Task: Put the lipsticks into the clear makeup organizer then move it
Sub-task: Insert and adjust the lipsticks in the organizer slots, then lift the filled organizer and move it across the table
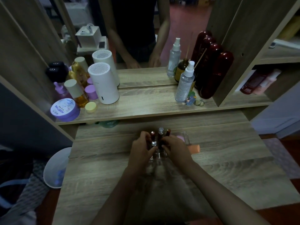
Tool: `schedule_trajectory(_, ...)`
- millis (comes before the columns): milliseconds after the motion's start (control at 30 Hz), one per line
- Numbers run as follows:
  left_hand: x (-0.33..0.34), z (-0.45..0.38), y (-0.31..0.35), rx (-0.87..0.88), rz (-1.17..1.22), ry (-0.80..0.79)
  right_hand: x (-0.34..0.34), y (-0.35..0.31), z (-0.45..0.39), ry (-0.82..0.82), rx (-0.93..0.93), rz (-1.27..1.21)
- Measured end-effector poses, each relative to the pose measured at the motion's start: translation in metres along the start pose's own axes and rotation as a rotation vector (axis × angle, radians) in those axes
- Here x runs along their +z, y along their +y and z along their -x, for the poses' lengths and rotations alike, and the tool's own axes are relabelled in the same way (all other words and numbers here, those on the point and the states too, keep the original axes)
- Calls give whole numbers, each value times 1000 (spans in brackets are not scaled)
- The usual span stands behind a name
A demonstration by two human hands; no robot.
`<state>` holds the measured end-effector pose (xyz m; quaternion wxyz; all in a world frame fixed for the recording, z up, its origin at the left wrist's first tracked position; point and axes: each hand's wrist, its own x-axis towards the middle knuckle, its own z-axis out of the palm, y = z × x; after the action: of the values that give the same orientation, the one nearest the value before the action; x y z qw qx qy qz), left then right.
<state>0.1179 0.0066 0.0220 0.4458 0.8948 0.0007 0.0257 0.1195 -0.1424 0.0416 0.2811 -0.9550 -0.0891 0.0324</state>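
The clear makeup organizer [158,155] stands on the wooden desk [227,168], mid-frame, hard to make out in the dim light. Several lipsticks [161,135] stand upright in it, their dark red and silver tops poking above my fingers. My left hand [141,150] grips the organizer's left side and my right hand [176,147] grips its right side. Both hands hide most of its walls.
A clear bottle [186,137] and a peach tube [194,148] lie just right of my right hand. The raised shelf behind holds a white cylinder [104,83], purple jar [65,109], spray bottle [185,82] and dark red bottles [214,75] before a mirror. A white bin [56,168] stands left of the desk.
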Motion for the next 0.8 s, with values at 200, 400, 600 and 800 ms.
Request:
schedule_trajectory(200, -5, 2, 5, 12, 3, 13, -6, 2, 5, 17, -47, -14)
schedule_trajectory(400, -25, 16, -11, -38, 1, 110, -48, 33, 19, 285, -37, -66)
schedule_trajectory(600, -32, 46, -52, -334, 97, 189, -54, 108, 44, 332, 256, -156)
schedule_trajectory(800, -13, 51, -49, -443, 227, 134, -8, 104, 57, -19, 449, -539)
